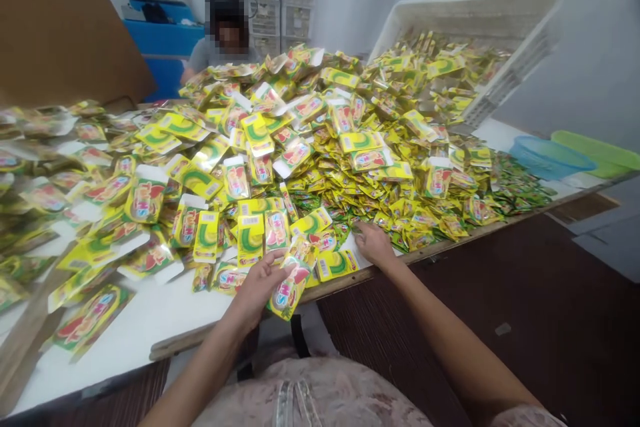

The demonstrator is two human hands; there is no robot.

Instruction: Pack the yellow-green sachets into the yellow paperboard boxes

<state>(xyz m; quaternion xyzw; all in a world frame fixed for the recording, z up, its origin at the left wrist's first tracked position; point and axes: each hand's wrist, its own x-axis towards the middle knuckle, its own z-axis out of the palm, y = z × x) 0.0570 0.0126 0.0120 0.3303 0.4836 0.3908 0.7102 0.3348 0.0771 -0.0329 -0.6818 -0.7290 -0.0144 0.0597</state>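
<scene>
My left hand grips a small yellow-and-green printed carton with a red fruit picture, tilted just over the table's front edge. To its right, my right hand reaches to the near edge of the heap of small sachets. Its fingers are curled in at the sachets, and what they hold, if anything, is hidden. Another yellow carton lies on the table between my hands. Several more cartons are spread beyond my left hand, some with white flaps standing out.
A white crate lies tipped at the back right, spilling sachets. Blue and green basins stand at the right. A person sits behind the heap. Brown board rises at the left; stacked crates stand behind.
</scene>
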